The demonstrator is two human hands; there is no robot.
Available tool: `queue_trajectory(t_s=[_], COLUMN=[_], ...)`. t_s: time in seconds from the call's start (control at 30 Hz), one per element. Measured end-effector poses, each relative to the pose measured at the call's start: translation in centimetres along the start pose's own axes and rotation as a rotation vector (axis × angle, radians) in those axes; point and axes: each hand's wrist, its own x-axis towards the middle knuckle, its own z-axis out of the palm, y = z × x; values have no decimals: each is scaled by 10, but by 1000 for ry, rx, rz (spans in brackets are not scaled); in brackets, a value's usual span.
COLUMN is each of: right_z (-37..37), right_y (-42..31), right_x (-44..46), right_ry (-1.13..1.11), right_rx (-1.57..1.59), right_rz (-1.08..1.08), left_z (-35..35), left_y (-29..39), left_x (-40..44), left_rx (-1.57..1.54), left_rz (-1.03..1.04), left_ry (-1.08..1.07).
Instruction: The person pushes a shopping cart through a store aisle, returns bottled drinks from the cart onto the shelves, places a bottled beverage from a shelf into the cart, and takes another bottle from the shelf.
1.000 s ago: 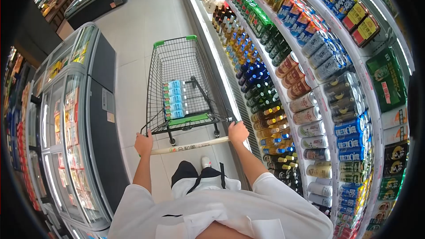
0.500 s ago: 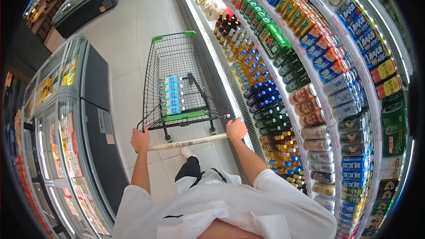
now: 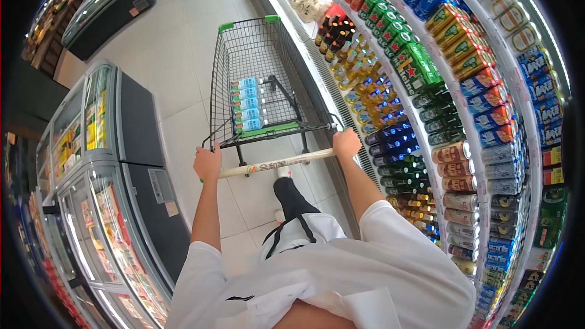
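Rolled forward since the earlier frame, the cart (image 3: 226,26) has passed further along the drinks shelves (image 3: 407,97). From the left: a freezer (image 3: 146,131) stands beside the aisle; the left hand (image 3: 208,161) is wrapped around the handle's (image 3: 274,165) left end; blue-labelled bottles (image 3: 247,104) lie by the basket's near left corner; the right hand (image 3: 347,144) clasps the handle's right end, near the shelves.
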Motion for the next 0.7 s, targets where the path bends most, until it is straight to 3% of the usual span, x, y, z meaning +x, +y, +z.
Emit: queue_trajectory(t_s=[0.37, 0.7], right_z=[21, 35], right_y=[-155, -274], right_x=[132, 190], right_ry=[-1, -94], right_rx=[-1, -9], right_rz=[32, 120], left_z=[-1, -26], left_y=[88, 135], left_x=[183, 336], left_rx=[88, 102], left_rz=[47, 128], left_ry=[-43, -63])
